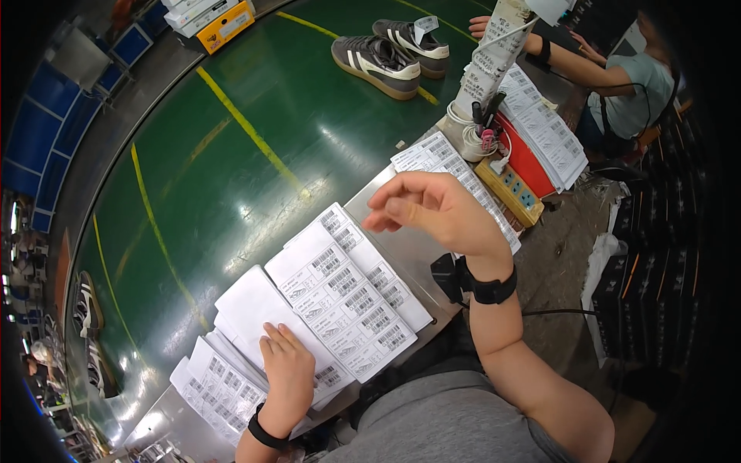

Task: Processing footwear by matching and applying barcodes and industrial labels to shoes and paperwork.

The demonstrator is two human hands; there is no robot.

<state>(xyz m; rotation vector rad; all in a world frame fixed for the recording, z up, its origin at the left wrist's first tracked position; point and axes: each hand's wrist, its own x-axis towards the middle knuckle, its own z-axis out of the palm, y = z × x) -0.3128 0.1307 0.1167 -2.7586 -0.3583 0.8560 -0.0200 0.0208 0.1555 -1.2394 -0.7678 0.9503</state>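
Observation:
Several stacks of white label sheets lie along the metal edge of the bench in front of me. My left hand (288, 374) rests on a blank white sheet (251, 309), fingers stretched out flat. Beside it lies a stack of printed label sheets (340, 305) with barcodes and small shoe drawings. My right hand (424, 212) is raised above the metal edge, fingers loosely bent and thumb apart, with nothing seen in it. It is nearest to another sheaf of label sheets (440, 154). More printed sheets (220, 386) lie left of my left hand.
Dark sneakers with white stripes (378, 65) stand on the green surface (231, 177); others (89, 309) are at far left. A yellow power strip (509, 193) and a post with taped paper (494, 54) stand right. Another person (633, 85) works beyond. Black boxes (664, 255) are stacked right.

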